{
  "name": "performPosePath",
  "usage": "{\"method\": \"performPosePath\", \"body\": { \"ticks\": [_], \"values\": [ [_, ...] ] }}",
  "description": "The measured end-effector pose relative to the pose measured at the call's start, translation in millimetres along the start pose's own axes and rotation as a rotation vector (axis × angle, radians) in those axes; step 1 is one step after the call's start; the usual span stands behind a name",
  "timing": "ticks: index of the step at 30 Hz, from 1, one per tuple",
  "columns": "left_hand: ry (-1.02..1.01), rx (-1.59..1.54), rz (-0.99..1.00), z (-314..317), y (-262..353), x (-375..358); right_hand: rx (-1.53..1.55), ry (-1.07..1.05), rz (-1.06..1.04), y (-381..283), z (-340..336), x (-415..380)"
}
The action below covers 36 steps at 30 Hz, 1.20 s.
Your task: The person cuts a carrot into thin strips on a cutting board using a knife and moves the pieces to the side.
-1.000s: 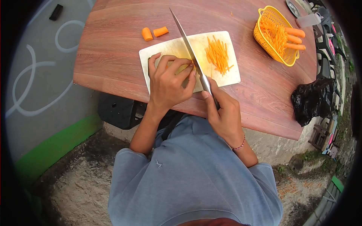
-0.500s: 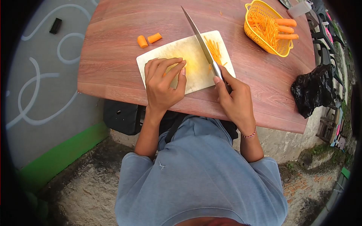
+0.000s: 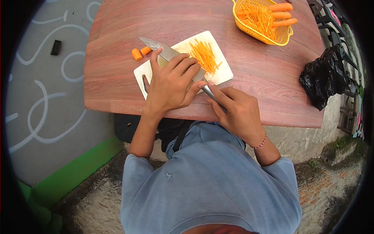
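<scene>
A large knife (image 3: pixel 159 50) lies slanted over the white cutting board (image 3: pixel 217 41), its tip to the upper left. My right hand (image 3: pixel 236 111) is wrapped round its handle at the board's near edge. My left hand (image 3: pixel 171 80) rests over the blade with its fingers spread, touching the flat of it. Beyond the blade, a pile of thin carrot strips (image 3: pixel 205 56) lies on the board. Two carrot pieces (image 3: pixel 136 54) sit on the table just past the board's left corner, one partly behind the knife. What lies under my left palm is hidden.
On the wooden table (image 3: pixel 113 70), a yellow basket (image 3: pixel 260 36) at the back right holds shredded carrot and several carrots (image 3: pixel 281 15). A black plastic bag (image 3: pixel 323 76) is at the table's right edge. Dark chairs (image 3: pixel 335 39) stand beyond it.
The knife has swung leftward and lower across the board. My left hand has moved from the board onto the blade. The carrot strips now form a wider pile. The view has shifted slightly.
</scene>
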<state>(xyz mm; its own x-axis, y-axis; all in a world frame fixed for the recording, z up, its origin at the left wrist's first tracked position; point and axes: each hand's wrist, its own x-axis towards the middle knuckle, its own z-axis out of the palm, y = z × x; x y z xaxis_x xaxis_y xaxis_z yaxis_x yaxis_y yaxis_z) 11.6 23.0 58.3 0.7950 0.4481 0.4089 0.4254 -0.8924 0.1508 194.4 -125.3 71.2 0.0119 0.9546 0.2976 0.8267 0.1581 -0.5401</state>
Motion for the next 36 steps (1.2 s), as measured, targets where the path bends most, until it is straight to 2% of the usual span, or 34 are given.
{"method": "performPosePath", "body": {
  "ticks": [5, 8, 10, 12, 14, 15, 17, 18, 21, 23, 25, 27, 32, 36],
  "values": [
    [0.015, -0.003, 0.050, 3, 1, 8, 0.010, 0.015, -0.002, 4, 2, 0],
    [0.099, -0.044, 0.025, -9, 4, 2, 0.039, 0.042, 0.005, 6, 0, 0],
    [0.195, -0.028, -0.085, -15, 3, -7, 0.085, 0.030, 0.016, 9, -2, 0],
    [0.242, -0.009, -0.112, -19, -2, -24, 0.134, 0.015, 0.021, 12, -4, 0],
    [0.315, -0.056, -0.295, -19, -7, -44, 0.346, 0.017, 0.071, 16, -1, -1],
    [0.322, -0.048, -0.298, -19, -6, -54, 0.347, 0.016, 0.060, 17, 0, 0],
    [0.354, -0.109, -0.537, -18, -2, -70, 0.470, -0.021, 0.146, 17, 2, 0],
    [0.370, -0.099, -0.548, -16, 1, -75, 0.468, -0.031, 0.126, 19, 5, -1],
    [0.302, -0.116, -0.716, -12, 10, -84, 0.697, -0.196, 0.330, 23, 17, -6],
    [0.217, -0.118, -0.668, -7, 13, -82, 0.692, -0.186, 0.276, 25, 25, -10],
    [0.235, -0.107, -0.663, 2, 8, -85, 0.684, -0.169, 0.222, 26, 25, -11],
    [0.257, -0.101, -0.649, 13, 4, -89, 0.699, -0.230, 0.314, 26, 21, -9],
    [0.350, -0.069, -0.610, 22, 1, -93, 0.643, -0.153, 0.159, 29, 26, -10],
    [0.363, -0.086, -0.620, 13, 5, -88, 0.654, -0.192, 0.218, 29, 31, -12]
  ]
}}
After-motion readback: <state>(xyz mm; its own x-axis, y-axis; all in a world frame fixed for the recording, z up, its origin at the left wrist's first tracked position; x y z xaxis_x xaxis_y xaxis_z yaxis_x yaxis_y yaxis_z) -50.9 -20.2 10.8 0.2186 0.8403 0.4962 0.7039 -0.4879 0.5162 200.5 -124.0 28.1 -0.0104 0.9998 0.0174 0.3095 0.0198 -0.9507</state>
